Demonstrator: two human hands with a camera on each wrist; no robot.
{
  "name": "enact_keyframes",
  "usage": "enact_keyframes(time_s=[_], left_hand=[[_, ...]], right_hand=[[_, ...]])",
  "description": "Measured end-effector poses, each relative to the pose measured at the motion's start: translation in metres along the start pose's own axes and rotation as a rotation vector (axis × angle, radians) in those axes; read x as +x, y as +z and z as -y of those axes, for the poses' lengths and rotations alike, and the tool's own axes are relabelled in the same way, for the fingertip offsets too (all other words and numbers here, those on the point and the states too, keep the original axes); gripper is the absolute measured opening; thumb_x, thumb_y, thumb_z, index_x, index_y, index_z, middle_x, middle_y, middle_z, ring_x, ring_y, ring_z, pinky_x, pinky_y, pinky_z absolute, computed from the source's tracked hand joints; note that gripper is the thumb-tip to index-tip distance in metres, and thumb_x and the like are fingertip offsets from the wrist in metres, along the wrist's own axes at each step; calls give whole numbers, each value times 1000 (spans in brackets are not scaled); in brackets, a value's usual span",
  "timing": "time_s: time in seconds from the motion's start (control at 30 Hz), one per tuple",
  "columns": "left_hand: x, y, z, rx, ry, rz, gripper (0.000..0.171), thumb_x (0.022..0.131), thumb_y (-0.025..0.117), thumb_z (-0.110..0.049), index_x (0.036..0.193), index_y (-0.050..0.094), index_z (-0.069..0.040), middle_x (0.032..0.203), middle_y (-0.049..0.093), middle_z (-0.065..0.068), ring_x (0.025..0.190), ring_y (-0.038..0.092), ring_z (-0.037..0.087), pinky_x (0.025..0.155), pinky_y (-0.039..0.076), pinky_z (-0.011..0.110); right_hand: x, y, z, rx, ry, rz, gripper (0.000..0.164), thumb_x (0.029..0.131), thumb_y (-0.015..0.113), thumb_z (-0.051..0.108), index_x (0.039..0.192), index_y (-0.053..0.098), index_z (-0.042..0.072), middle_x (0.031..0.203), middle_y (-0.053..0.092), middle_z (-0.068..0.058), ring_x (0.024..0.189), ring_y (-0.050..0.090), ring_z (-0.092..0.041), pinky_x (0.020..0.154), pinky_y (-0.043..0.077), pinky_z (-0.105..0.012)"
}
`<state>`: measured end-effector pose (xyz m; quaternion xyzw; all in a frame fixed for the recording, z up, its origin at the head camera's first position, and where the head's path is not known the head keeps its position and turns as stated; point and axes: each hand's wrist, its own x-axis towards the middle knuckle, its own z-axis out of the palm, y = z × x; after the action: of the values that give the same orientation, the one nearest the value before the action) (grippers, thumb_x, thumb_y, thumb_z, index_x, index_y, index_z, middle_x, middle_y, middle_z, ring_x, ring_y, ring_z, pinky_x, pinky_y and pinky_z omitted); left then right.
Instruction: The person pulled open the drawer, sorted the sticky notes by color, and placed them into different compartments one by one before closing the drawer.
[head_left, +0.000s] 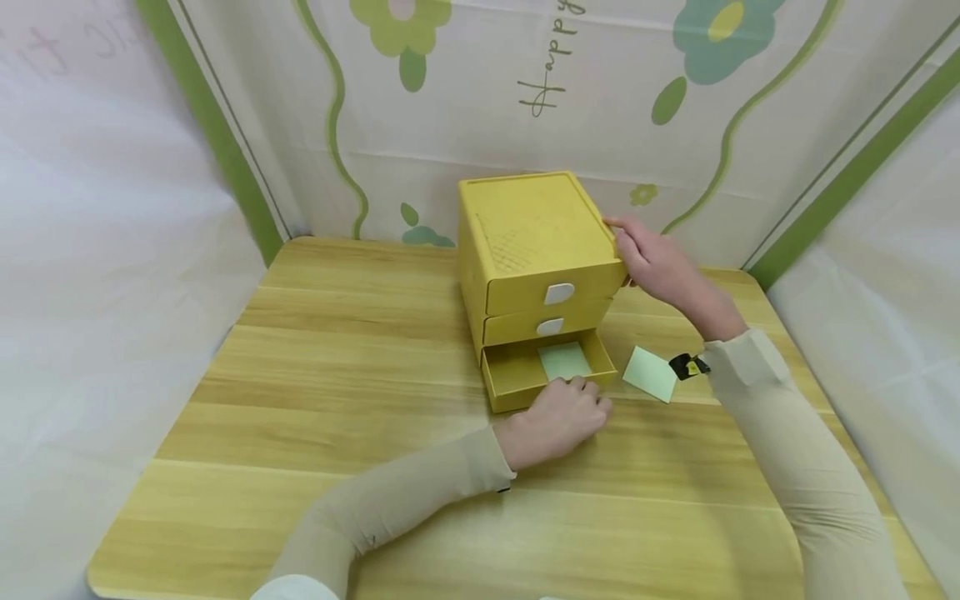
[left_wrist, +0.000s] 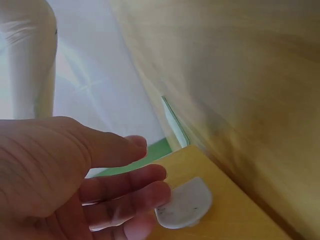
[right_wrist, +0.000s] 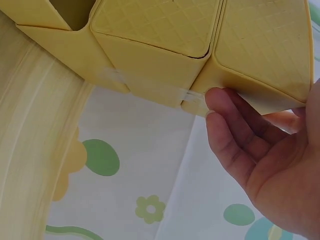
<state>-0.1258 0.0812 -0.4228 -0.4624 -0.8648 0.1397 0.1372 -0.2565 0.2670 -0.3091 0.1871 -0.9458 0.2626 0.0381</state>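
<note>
A yellow drawer unit point(head_left: 540, 218) stands on the table, its bottom drawer point(head_left: 517, 401) pulled out. Inside that drawer lies a pale green paper note point(head_left: 564, 360). My left hand point(head_left: 553, 423) is at the drawer's front; in the left wrist view its loosely bent fingers touch or nearly touch the white tab handle point(left_wrist: 186, 204), thumb apart from it. With my right hand point(head_left: 660, 265) I hold the unit's upper right edge; its bent fingers point(right_wrist: 227, 135) lie along the side in the right wrist view. The two upper drawers, with white tabs point(head_left: 558, 293), are closed.
Another pale green note point(head_left: 649, 374) lies on the wooden table point(head_left: 322, 375) to the right of the open drawer. Behind the unit hangs a white cloth point(head_left: 525, 133) with a flower print. White cloth also hangs at both sides.
</note>
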Motion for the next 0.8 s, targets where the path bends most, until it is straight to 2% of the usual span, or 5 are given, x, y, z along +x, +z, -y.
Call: enact_keyframes(time_s=[0.17, 0.3, 0.43, 0.6, 0.8], left_hand=[[-7, 6, 1, 34, -31, -63, 6, 94, 61, -17, 94, 63, -23, 86, 65, -5, 71, 59, 10, 52, 47, 22], [-11, 10, 1, 80, -77, -122, 11, 95, 58, -14, 89, 63, -21, 77, 63, -6, 63, 56, 8, 48, 46, 19], [-12, 12, 0, 100, -103, -130, 13, 94, 57, -12, 87, 63, -21, 72, 61, -7, 60, 54, 6, 45, 43, 18], [-11, 14, -2, 86, -100, -127, 15, 93, 58, -11, 84, 63, -22, 71, 61, -7, 58, 53, 6, 44, 42, 19], [-8, 16, -6, 72, -75, -155, 16, 92, 60, -14, 80, 62, -24, 69, 61, -9, 56, 50, 4, 43, 42, 19]], right_hand=[[1, 0, 0, 19, 5, -1, 51, 105, 22, 38, 150, 37, 19, 81, 64, -17, 64, 62, -24, 59, 51, -36], [1, 0, 0, 34, 9, -1, 51, 105, 22, 39, 150, 37, 21, 83, 64, -17, 64, 62, -24, 60, 52, -36], [1, 1, 0, 39, 14, 8, 50, 105, 23, 38, 151, 36, 22, 86, 64, -17, 65, 62, -24, 61, 52, -36], [1, 2, -3, 38, 8, 14, 52, 105, 23, 40, 151, 36, 22, 88, 65, -18, 66, 63, -24, 60, 52, -36], [1, 0, -4, 18, -23, 11, 52, 105, 24, 42, 152, 36, 21, 90, 65, -18, 66, 63, -25, 58, 51, -34]])
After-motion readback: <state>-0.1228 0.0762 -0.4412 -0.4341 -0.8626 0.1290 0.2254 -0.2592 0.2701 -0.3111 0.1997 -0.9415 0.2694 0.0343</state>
